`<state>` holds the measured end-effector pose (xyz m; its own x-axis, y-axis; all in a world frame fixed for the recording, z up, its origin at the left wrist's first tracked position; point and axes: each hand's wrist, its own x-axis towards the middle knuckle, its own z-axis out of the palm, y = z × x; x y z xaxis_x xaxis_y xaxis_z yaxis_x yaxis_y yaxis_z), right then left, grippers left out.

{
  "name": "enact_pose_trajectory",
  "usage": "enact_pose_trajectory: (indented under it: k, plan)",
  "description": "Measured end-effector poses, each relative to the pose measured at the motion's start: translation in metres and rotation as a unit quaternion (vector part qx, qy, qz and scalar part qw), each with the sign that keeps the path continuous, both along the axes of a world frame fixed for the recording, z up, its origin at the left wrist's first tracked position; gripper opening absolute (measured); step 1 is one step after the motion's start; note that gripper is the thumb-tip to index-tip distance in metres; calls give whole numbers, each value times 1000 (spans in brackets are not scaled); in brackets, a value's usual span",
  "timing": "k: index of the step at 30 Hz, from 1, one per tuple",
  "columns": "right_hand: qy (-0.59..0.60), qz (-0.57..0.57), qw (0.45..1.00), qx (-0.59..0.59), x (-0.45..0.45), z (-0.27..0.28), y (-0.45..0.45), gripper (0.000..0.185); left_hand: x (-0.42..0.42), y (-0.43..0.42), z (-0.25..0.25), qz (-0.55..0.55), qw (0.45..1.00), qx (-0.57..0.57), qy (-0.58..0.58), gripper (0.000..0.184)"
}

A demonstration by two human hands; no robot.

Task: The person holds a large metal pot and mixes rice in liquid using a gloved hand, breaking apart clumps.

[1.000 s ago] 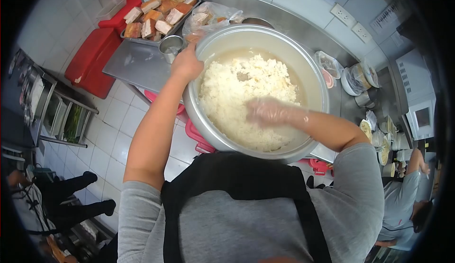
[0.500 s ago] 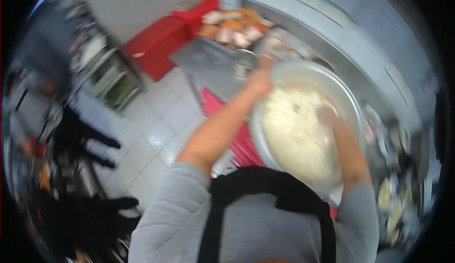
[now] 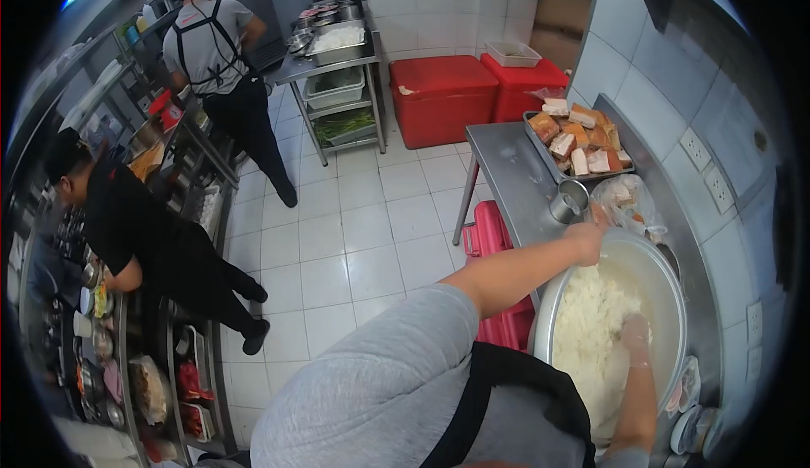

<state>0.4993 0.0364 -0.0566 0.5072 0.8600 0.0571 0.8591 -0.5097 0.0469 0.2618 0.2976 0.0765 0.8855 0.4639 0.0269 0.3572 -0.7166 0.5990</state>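
Observation:
A large round metal pot [image 3: 678, 299] stands on the steel table at the lower right, with a mass of white rice [image 3: 591, 333] and some cloudy liquid inside. My left hand [image 3: 585, 243] grips the pot's rim on its far left side. Inside the pot, my right hand [image 3: 635, 333] touches the rice; it wears a clear glove, and its fingers are too indistinct to read. Just beyond my left hand are a metal cup [image 3: 570, 200] and a plastic bag [image 3: 626, 196] of food. Behind them lies a tray of browned meat blocks [image 3: 582, 137].
Two red coolers [image 3: 444, 101] stand by the back wall. A shelved steel cart [image 3: 342, 97] holds trays and greens. At the left, one co-worker in black [image 3: 152, 223] and another in grey [image 3: 205, 50] stand at counters. Pink containers [image 3: 494, 236] sit under the steel table [image 3: 506, 160].
The view has swung left, so the pot now appears at the lower right and both co-workers show. My left hand stays on the rim, and my right hand remains in the pot.

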Motion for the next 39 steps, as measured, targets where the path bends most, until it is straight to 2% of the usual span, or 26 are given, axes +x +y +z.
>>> enact_pose_trajectory:
  k: [3,5,7,9,11,13,14,17,21,22,24,25,26,28,30,33,36,39]
  plan:
    - [3,16,1000,-17,21,-11,5,14,8,2,-10,2,1000,7,2,65]
    - [174,103,979,29,-104,92,24,10,-8,-6,10,-5,999,24,-36,65]
    - [155,259,953,-40,-170,131,24,12,2,-5,-8,-26,988,89,-127,64]
    - [88,225,969,-59,-165,94,16,13,5,-8,-30,-46,973,139,-181,60]
    - [-6,237,962,-136,-92,53,15,11,-11,-20,-35,-103,965,161,-181,53]
    - [33,114,989,-83,-76,74,11,11,-44,-44,-25,-168,958,153,-178,47]
    - [41,110,990,-73,-46,60,7,12,-57,-53,-22,-193,952,141,-192,45]
    - [35,103,994,-13,50,0,-18,15,-77,-72,-23,-235,955,154,-91,41]
    - [26,62,998,-6,76,-30,-17,16,-78,-75,-27,-223,956,182,-55,39]
    - [21,92,987,130,81,-42,-18,15,-79,-74,-27,-224,955,184,-55,39]
    - [14,148,909,389,96,-72,-17,13,-80,-73,-26,-224,955,187,-55,39]
    - [4,167,933,320,104,-67,-15,13,-81,-71,-25,-226,954,189,-54,40]
    - [-9,185,951,248,105,-38,-18,12,-82,-72,-24,-228,953,190,-55,41]
    - [77,144,973,162,103,2,-11,12,-83,-70,-22,-221,954,191,-63,42]
    - [276,17,953,128,66,40,2,11,-79,-71,-21,-222,953,194,-70,43]
    - [75,90,992,-43,48,8,5,14,-83,-71,-19,-216,954,198,-71,42]
    - [187,41,978,-80,2,14,18,17,-83,-71,-17,-209,956,192,-76,42]
    - [446,-61,885,-116,-42,81,22,46,-82,-73,-21,-205,959,180,-79,42]
